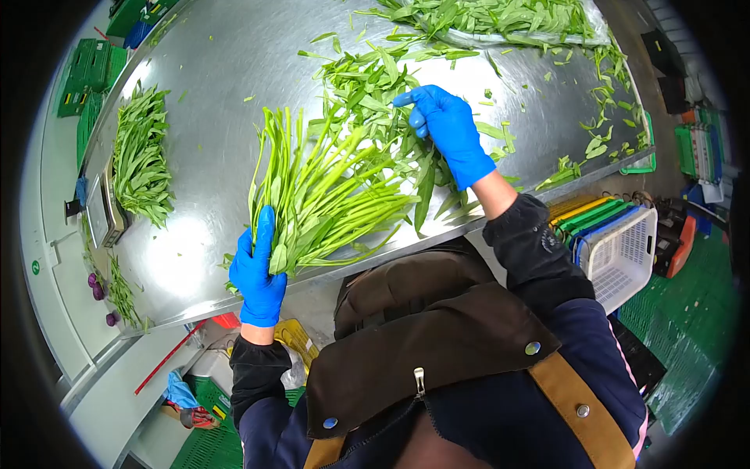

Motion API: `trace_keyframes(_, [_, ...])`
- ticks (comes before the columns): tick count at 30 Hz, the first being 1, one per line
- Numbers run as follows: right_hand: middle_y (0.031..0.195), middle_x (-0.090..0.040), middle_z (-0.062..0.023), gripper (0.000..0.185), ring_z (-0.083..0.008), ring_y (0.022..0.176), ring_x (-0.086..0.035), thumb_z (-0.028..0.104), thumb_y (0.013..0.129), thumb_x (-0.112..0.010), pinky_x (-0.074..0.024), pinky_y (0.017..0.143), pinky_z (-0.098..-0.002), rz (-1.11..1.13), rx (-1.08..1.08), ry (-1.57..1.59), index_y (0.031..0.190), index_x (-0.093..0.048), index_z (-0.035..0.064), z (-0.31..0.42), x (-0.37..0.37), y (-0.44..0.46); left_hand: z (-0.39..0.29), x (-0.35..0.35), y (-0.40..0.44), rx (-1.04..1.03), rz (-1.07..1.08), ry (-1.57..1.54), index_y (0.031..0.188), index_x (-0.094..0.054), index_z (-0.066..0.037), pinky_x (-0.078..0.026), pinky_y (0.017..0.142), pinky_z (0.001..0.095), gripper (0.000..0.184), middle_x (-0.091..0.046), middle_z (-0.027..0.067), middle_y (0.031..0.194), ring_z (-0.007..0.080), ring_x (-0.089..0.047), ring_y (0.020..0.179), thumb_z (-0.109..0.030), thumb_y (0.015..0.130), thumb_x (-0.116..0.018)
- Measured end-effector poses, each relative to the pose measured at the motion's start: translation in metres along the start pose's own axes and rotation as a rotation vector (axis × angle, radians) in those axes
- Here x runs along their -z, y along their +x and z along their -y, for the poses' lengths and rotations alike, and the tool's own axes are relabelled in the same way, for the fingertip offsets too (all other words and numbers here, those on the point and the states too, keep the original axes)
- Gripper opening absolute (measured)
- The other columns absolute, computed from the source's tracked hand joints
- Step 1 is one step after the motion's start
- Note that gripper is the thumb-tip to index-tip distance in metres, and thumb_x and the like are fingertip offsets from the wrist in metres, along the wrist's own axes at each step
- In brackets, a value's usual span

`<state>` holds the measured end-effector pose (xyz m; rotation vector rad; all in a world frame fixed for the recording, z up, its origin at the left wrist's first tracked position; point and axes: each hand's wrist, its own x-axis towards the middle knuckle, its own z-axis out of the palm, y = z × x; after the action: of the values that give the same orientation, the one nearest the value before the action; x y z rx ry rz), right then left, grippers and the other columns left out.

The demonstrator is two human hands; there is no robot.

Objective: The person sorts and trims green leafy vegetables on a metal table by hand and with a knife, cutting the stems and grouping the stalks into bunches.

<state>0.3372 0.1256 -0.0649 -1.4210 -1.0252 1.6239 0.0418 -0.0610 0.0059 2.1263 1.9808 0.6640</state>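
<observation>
Brown cloth of an apron (430, 328) fills the space closest to the camera, with tan straps (582, 402) and metal snaps, worn over dark clothing. Just beyond it stands a shiny metal tabletop (211, 70), and the person has both hands out over it, in blue gloves.

The left hand (262, 270) is closed around a loose bunch of green stems (320, 195), at the near edge of the tabletop. Leaves hang about the grip, while the pale stem ends fan out away from the person and toward the right.

The right hand (449, 129) hovers over or rests on a heap of loose leaves (367, 90), just beyond the bunch; I can't tell which. Its index finger reaches out toward the left and the other fingers curl under. Whether they pinch anything, I can't tell from here.

Over on the left, a leafy bundle (143, 152) lies against a flat metal device (105, 207), near the tabletop's edge. At the far right side, more greens (508, 17) fill a clear plastic-looking container or bag, with scattered leaves (601, 109) beside it. Beyond the near right edge, lower down, sits a white basket (621, 262).
</observation>
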Motion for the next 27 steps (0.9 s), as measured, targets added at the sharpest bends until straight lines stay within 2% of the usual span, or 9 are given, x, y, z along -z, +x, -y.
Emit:
trace_keyframes(2, [0.101, -0.068, -0.006, 0.021, -0.0181, 0.089, -0.064, 0.016, 0.09, -0.06, -0.0506, 0.08, -0.0278, 0.234, 0.488, -0.103, 0.107, -0.069, 0.0078, 0.017, -0.018, -0.02, 0.003, 0.003, -0.003, 0.025, 0.058, 0.005, 0.139, -0.054, -0.018, -0.05, 0.07, 0.0329, 0.083, -0.063, 0.0131, 0.115, 0.0308, -0.064, 0.086, 0.009, 0.06, -0.062])
trace_keyframes(5, [0.106, -0.067, -0.0068, 0.029, -0.0257, 0.091, -0.064, 0.018, 0.084, -0.069, -0.0513, 0.084, -0.0356, 0.245, 1.185, -0.598, 0.113, -0.07, 0.0146, 0.03, -0.057, -0.027, 0.001, -0.001, 0.003, -0.039, 0.037, 0.006, 0.139, -0.053, -0.018, -0.05, 0.071, 0.0329, 0.084, -0.063, 0.0129, 0.115, 0.0301, -0.065, 0.087, 0.008, 0.06, -0.062])
trace_keyframes(9, [0.097, -0.069, -0.0059, 0.034, -0.0275, 0.083, -0.065, 0.019, 0.078, -0.072, -0.0509, 0.081, -0.038, 0.466, 1.233, -0.74, 0.112, -0.071, 0.017, 0.015, -0.06, -0.011, 0.0, -0.003, 0.008, -0.109, 0.026, -0.021, 0.14, -0.053, -0.018, -0.051, 0.073, 0.0329, 0.081, -0.064, 0.0129, 0.115, 0.0295, -0.065, 0.089, 0.006, 0.063, -0.065])
trace_keyframes(15, [0.094, -0.072, -0.0016, 0.014, -0.0138, 0.086, -0.065, 0.014, 0.087, -0.064, -0.0508, 0.082, -0.0284, 0.458, 0.233, -0.142, 0.095, -0.075, 0.0097, 0.026, -0.048, -0.034, 0.002, -0.006, 0.006, -0.103, 0.018, -0.008, 0.141, -0.05, -0.014, -0.051, 0.076, 0.0335, 0.074, -0.064, 0.0134, 0.117, 0.0292, -0.065, 0.093, -0.004, 0.072, -0.072])
trace_keyframes(17, [0.091, -0.072, -0.0084, 0.023, -0.0156, 0.082, -0.067, 0.017, 0.094, -0.054, -0.0517, 0.08, -0.0274, 0.266, 0.442, 0.127, 0.098, -0.072, 0.0023, 0.006, -0.03, -0.005, 0.003, -0.005, 0.007, -0.139, 0.018, 0.02, 0.142, -0.049, -0.012, -0.051, 0.077, 0.0344, 0.074, -0.064, 0.0134, 0.118, 0.0292, -0.065, 0.094, -0.007, 0.073, -0.072])
trace_keyframes(19, [0.094, -0.071, -0.0123, 0.026, -0.0165, 0.082, -0.067, 0.018, 0.095, -0.052, -0.052, 0.081, -0.0288, 0.061, 0.055, 0.295, 0.105, -0.069, 0.0014, 0.017, -0.016, 0.007, 0.004, -0.003, 0.005, -0.15, 0.029, 0.04, 0.142, -0.048, -0.012, -0.051, 0.077, 0.0351, 0.074, -0.064, 0.0136, 0.119, 0.0294, -0.064, 0.095, -0.008, 0.073, -0.072])
trace_keyframes(21, [0.097, -0.071, -0.0147, 0.033, -0.0161, 0.087, -0.069, 0.028, 0.094, -0.057, -0.0525, 0.082, -0.0311, 0.299, -0.028, 0.035, 0.114, -0.066, 0.0026, 0.019, -0.025, 0.005, 0.004, -0.005, 0.008, -0.201, -0.001, 0.061, 0.142, -0.048, -0.009, -0.051, 0.074, 0.0343, 0.077, -0.065, 0.0134, 0.11, 0.029, -0.065, 0.088, 0.001, 0.068, -0.072])
trace_keyframes(25, [0.117, -0.065, -0.0166, 0.052, -0.0266, 0.103, -0.066, 0.04, 0.085, -0.069, -0.0502, 0.09, -0.0388, 0.356, 0.186, -0.531, 0.126, -0.06, 0.0091, 0.038, -0.042, -0.019, 0.002, -0.003, 0.014, -0.215, 0.041, 0.048, 0.142, -0.047, -0.009, -0.051, 0.075, 0.035, 0.078, -0.065, 0.0144, 0.116, 0.0297, -0.065, 0.091, 0.0, 0.069, -0.072])
trace_keyframes(27, [0.127, -0.059, -0.0164, 0.054, -0.0316, 0.115, -0.058, 0.042, 0.083, -0.07, -0.0468, 0.096, -0.0418, 0.08, 0.67, -0.596, 0.127, -0.059, 0.0128, 0.037, -0.034, -0.007, 0.006, -0.003, 0.014, -0.264, 0.005, 0.087, 0.14, -0.051, -0.013, -0.051, 0.074, 0.0356, 0.073, -0.065, 0.012, 0.114, 0.0285, -0.063, 0.088, -0.012, 0.07, -0.075])
